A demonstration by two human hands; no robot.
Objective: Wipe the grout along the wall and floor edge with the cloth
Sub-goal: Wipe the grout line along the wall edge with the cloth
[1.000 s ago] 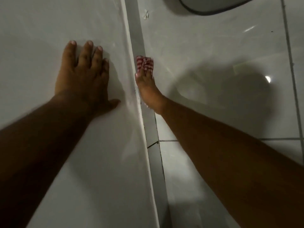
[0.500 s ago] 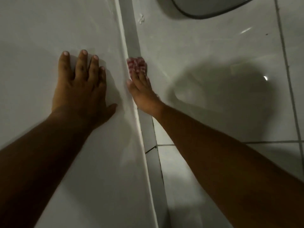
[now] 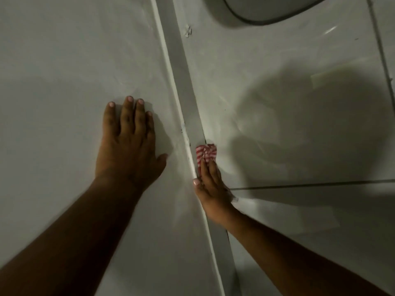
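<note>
A red-and-white striped cloth (image 3: 205,154) is pressed against the grey strip (image 3: 183,77) where the white wall meets the tiled floor. My right hand (image 3: 211,190) holds the cloth with its fingers on top, the thumb against the strip's white raised edge. Only the cloth's front end shows past the fingertips. My left hand (image 3: 128,144) lies flat on the white wall surface (image 3: 64,71) to the left, fingers together, holding nothing.
Glossy white floor tiles (image 3: 288,124) spread to the right, with dark grout lines (image 3: 310,185) crossing them. A dark-rimmed rounded object (image 3: 267,9) sits at the top right. A small white fleck (image 3: 188,30) lies near the strip. Dark specks dot the strip's edge.
My right hand has dragged the cloth toward me along the strip, down to the crossing grout line. The left hand stays flat on the wall, sitting lower in view as the camera shifted.
</note>
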